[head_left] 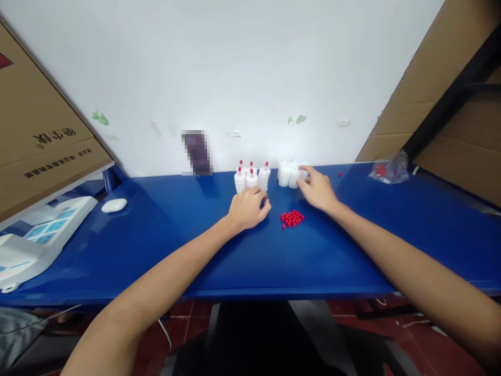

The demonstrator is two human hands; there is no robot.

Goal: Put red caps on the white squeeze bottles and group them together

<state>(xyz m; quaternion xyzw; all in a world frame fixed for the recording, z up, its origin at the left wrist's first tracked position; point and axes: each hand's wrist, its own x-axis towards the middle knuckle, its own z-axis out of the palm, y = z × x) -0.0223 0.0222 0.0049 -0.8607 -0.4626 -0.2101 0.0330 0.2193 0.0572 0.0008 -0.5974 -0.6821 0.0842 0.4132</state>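
Dark characters and a ® mark, too blurred to read, cover the left carton (43, 104). A clear bag (394, 172) holds red pieces. On the desk (168, 230), the left hand (249, 208) curls before red-tipped bottles (251, 180); the right hand (316, 189) touches white bottles (284, 177), beyond loose red caps (292, 218). Whether either grip pinches anything, I cannot tell.

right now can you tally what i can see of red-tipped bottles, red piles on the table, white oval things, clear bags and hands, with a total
Red-tipped bottles: 5
Red pile: 1
White oval thing: 1
Clear bag: 1
Hands, left hand and right hand: 2
Total: 10
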